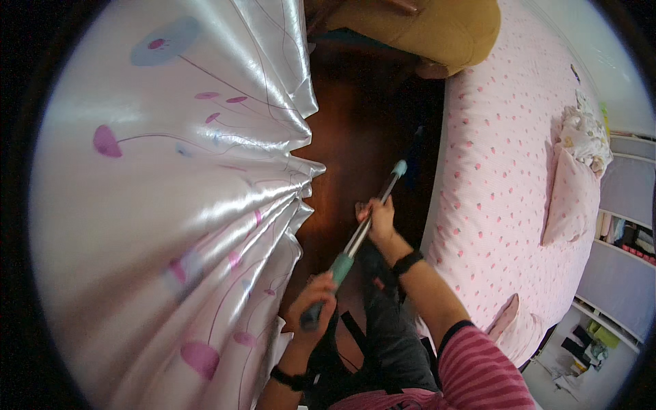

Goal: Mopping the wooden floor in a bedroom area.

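Note:
A long metal pole [359, 236] with a green-and-grey grip runs diagonally over the dark wooden floor [348, 128]. My left hand [312, 302] is closed round the grip at its lower end. Further up, my right hand [379, 218] holds the bare metal shaft, a little below a pale blue fitting [400, 167]. Whatever lies beyond that fitting is too dark to make out. Each of my wrists has a black band.
A shiny curtain [179, 195] printed with flowers hangs on the left. To the right stands a bed [492, 169] with a pink strawberry-print cover and pillows [574, 197]. A mustard-coloured padded thing [435, 31] is at the top. Shelves [625, 230] line the far right.

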Action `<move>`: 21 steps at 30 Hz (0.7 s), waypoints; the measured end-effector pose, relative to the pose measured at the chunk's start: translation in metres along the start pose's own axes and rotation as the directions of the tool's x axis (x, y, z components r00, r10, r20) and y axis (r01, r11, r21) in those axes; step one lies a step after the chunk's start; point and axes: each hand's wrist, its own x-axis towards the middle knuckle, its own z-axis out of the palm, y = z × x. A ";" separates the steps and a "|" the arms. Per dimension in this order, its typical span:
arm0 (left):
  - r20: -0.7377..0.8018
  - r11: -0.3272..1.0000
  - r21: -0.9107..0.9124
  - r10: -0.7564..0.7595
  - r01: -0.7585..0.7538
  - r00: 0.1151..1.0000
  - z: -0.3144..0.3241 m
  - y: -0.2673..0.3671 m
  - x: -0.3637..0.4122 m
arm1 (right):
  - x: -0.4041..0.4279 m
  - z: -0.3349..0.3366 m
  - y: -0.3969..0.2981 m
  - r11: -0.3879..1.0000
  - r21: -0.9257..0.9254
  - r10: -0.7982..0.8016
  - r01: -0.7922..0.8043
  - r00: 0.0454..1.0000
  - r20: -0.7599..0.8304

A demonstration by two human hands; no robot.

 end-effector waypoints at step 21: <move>-0.332 0.988 -0.155 -0.071 0.019 0.941 0.167 -0.112 0.187 | 0.268 0.017 -0.139 0.709 -0.705 0.058 0.014 0.995 0.078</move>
